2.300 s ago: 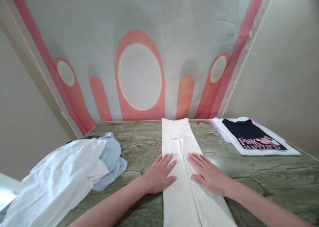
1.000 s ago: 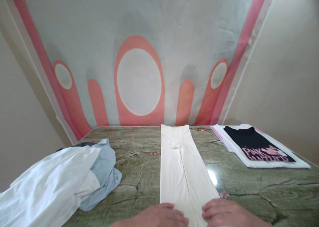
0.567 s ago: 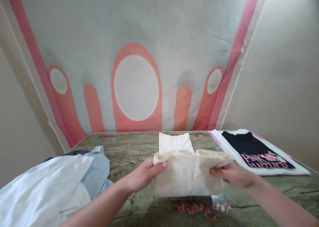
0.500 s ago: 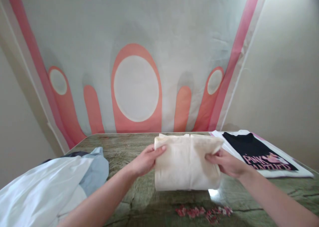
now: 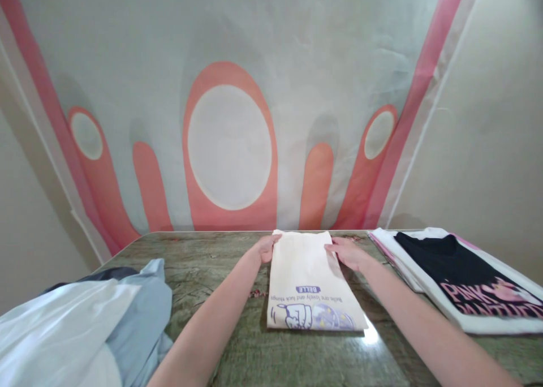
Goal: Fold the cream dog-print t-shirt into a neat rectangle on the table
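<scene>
A cream T-shirt lies folded into a narrow rectangle in the middle of the green marbled table. A purple cartoon print with the word BELLE faces up at its near end. My left hand grips its far left corner, fingers curled on the edge. At the far right corner my right hand pinches the fabric the same way. Both arms reach forward along the shirt's sides.
A loose heap of white and light blue clothes covers the table's left near part. A stack of folded shirts, topped by a black one with pink lettering, lies at the right. A grey and coral cloth backdrop hangs behind the table.
The long cream strip was flat under my palms. My hands lifted its near end and folded it over to the far end; the printed side now faces up.
</scene>
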Tool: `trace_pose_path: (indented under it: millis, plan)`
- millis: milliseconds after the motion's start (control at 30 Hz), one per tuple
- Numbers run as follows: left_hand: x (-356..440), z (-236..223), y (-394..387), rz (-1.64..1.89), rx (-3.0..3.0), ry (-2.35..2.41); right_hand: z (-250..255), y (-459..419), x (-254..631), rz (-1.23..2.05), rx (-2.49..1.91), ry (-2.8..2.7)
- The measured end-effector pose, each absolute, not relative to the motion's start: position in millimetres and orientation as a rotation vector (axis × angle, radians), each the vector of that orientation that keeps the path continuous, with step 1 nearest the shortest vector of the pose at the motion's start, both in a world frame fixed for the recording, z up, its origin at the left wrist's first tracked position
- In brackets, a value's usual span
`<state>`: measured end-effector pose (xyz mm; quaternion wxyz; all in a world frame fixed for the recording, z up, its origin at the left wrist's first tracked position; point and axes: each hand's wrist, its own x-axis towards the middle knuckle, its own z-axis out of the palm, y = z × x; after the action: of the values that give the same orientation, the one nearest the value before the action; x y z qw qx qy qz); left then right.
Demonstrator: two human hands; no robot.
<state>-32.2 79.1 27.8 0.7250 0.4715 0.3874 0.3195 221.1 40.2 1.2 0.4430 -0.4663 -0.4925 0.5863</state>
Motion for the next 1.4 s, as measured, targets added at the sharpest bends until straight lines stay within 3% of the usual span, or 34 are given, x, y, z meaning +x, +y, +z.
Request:
trace_pose_path:
  millis: [367,700,767,833,1000,1400]
  plan:
    - [-32.4,6.1,88.3,0.863,0.899,0.864,-21.9,45.3,223.0,1.149,-1.099,-1.264]
    - [-29.6,12.8,74.8,1.184,1.546,1.313,-33.6,56.9,233.6,0.833,-1.353,-1.196]
    - [-22.3,18.2,63.3,1.071,1.934,1.312,-35.6,59.7,237.1,0.828,-1.356,-1.191]
    - [-9.5,24.7,44.5,0.742,2.306,1.222,-36.0,60.9,239.2,0.819,-1.362,-1.201]
    - [25.3,34.8,-12.2,0.124,2.660,0.935,-35.0,63.3,237.1,0.755,-1.376,-1.278]
    - [36.5,25.3,-31.9,0.026,2.799,0.994,-29.1,73.5,234.0,0.720,-1.335,-1.401]
